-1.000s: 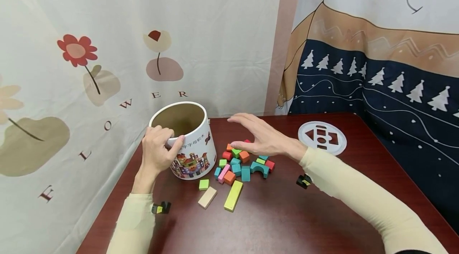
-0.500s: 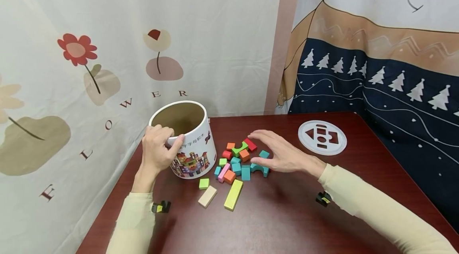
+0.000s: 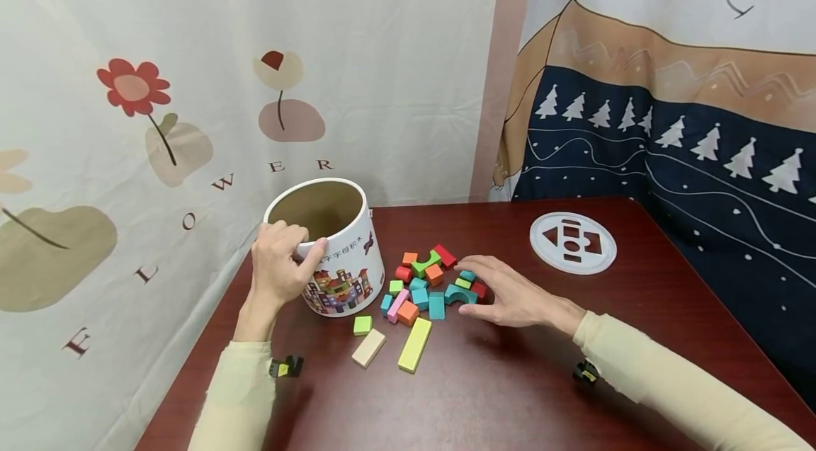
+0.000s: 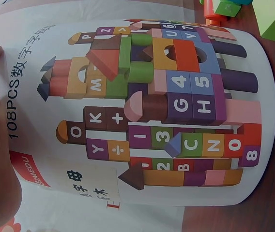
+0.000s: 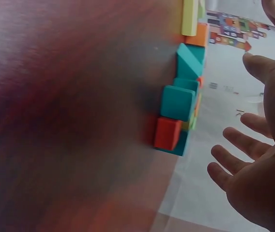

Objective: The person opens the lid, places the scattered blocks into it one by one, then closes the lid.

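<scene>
My left hand (image 3: 277, 263) grips the near rim of a tall white bucket (image 3: 347, 277), thumb outside and fingers over the edge. Blocks in a printed picture (image 4: 176, 106) cover the bucket's side in the left wrist view. To its right lies a loose pile of small coloured toy blocks. My right hand (image 3: 513, 297) hovers at the pile's right side, fingers spread and loosely bent, holding nothing. Nearest to it are a teal arch block (image 3: 459, 294) and a red block (image 3: 479, 289). The right wrist view shows a teal block (image 5: 177, 102) beyond the spread fingers.
A yellow plank block (image 3: 415, 345), a beige block (image 3: 369, 347) and a green block (image 3: 362, 326) lie at the near side of the pile. A white lid with shaped holes (image 3: 585, 267) lies at the back right. Printed cloth (image 3: 408, 83) hangs behind the table.
My right hand has moved from over the back of the pile to the right and nearer, down beside the blocks. My left hand stays on the bucket rim.
</scene>
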Demonstrator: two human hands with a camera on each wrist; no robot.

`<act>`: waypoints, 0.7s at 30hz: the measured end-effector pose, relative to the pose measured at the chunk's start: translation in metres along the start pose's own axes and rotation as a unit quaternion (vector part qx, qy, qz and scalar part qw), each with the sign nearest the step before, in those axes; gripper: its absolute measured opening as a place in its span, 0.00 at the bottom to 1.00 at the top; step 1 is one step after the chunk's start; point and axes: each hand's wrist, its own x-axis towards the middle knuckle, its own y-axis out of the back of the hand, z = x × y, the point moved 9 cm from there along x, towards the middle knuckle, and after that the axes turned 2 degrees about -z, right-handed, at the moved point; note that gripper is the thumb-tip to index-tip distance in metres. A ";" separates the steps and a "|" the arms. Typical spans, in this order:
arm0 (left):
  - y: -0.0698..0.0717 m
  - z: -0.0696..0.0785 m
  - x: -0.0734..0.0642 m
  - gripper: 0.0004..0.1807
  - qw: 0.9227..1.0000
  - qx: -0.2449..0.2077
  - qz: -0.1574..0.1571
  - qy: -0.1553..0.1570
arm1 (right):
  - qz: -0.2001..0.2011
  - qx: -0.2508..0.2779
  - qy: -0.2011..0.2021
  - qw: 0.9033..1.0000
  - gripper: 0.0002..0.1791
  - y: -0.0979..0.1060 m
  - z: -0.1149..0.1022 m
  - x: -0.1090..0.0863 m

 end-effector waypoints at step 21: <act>0.000 0.000 0.000 0.25 1.000 -0.002 0.012 -0.004 | 0.021 -0.083 0.009 0.996 0.29 -0.020 0.009 -0.003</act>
